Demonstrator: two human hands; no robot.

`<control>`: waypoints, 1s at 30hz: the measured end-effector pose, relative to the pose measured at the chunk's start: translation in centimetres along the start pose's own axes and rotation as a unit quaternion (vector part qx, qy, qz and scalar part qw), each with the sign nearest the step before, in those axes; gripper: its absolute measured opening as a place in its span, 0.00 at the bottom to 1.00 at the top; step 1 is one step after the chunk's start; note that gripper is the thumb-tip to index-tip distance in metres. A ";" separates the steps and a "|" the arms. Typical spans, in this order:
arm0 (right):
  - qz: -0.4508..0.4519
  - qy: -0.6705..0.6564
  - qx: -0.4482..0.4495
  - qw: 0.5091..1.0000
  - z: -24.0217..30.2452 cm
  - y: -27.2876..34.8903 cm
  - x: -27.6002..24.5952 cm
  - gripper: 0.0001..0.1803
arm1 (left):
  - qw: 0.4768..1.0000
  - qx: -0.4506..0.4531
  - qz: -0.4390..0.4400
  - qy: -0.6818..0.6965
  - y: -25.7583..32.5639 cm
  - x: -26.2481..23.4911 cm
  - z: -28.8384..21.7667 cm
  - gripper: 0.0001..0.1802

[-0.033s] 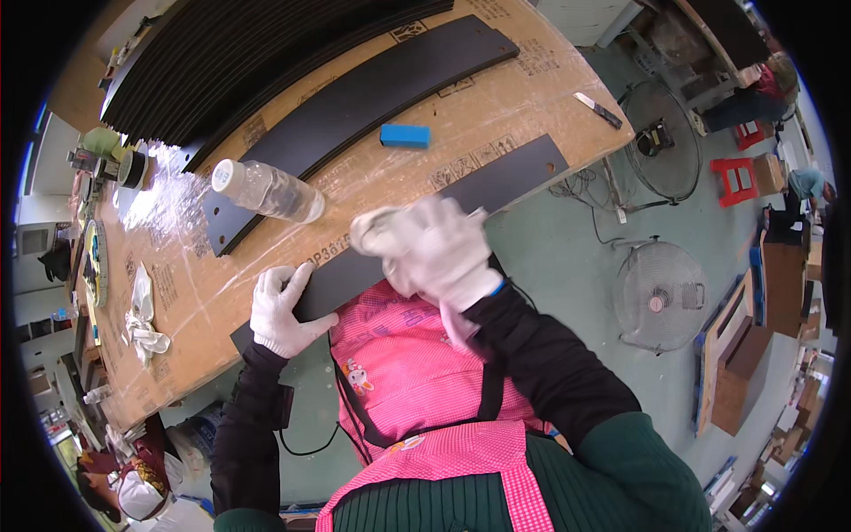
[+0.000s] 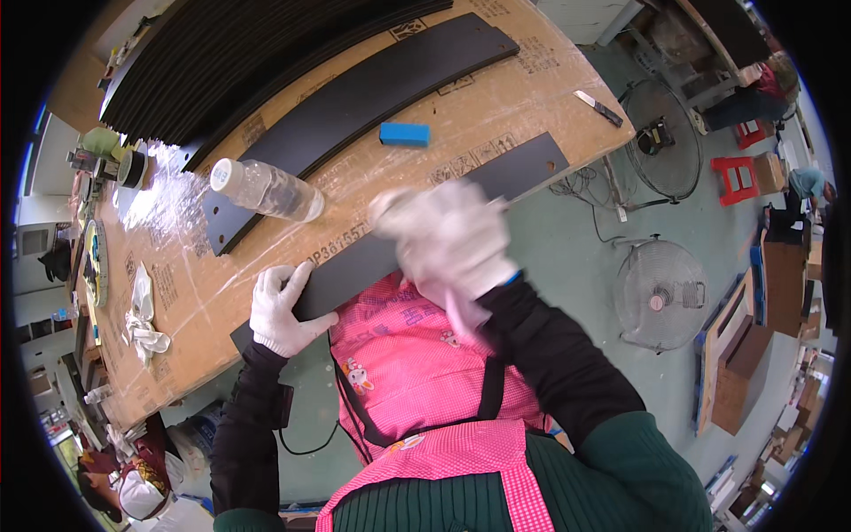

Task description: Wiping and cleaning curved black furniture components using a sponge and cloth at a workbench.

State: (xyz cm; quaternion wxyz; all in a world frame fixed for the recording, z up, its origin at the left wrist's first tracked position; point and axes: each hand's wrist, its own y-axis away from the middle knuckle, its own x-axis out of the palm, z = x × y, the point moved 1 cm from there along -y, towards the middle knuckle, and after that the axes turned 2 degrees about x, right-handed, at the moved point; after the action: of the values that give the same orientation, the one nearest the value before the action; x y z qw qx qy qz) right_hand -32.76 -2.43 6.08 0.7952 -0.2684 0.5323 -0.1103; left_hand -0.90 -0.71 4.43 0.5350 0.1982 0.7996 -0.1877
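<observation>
The dark board lies along the near edge of the worktop, long axis pointing far right; your left grip clasps it across its width, your right grip is too blurred to tell.

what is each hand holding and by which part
Left hand: the dark board, held near its left end. Right hand: blurred, seemingly a pale cloth; where it's held can't be told.

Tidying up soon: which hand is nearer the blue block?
Right. The right hand, over the dark board, is just on the near side of the blue block; the left hand, on that board, is farther off, leftward.
</observation>
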 end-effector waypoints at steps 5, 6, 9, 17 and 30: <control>-0.034 0.191 0.154 0.969 -21.5 1.9 -2.8 0.10 | 1.000 0.019 -0.001 0.005 -1.3 0.1 -0.9 0.48; -0.034 0.190 0.190 0.963 -21.7 1.2 -3.4 0.11 | 1.000 0.013 -0.001 0.002 -1.0 0.1 -0.7 0.48; -0.009 0.154 0.165 0.974 -17.3 0.7 -1.2 0.10 | 1.000 0.002 0.006 -0.009 -1.0 0.2 0.3 0.48; 0.032 -0.052 0.026 0.998 -4.8 2.3 3.1 0.09 | 1.000 -0.013 0.017 -0.005 -0.5 0.3 0.2 0.48; 0.041 0.090 0.124 0.987 -13.0 2.4 -2.5 0.10 | 1.000 -0.001 0.009 -0.005 -0.9 0.1 0.1 0.48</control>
State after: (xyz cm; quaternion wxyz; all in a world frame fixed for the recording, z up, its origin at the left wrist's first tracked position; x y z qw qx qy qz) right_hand -45.79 -3.27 3.02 0.7750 -0.1349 0.5945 -0.1663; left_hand -1.30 -1.47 4.37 0.5406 0.2040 0.7953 -0.1831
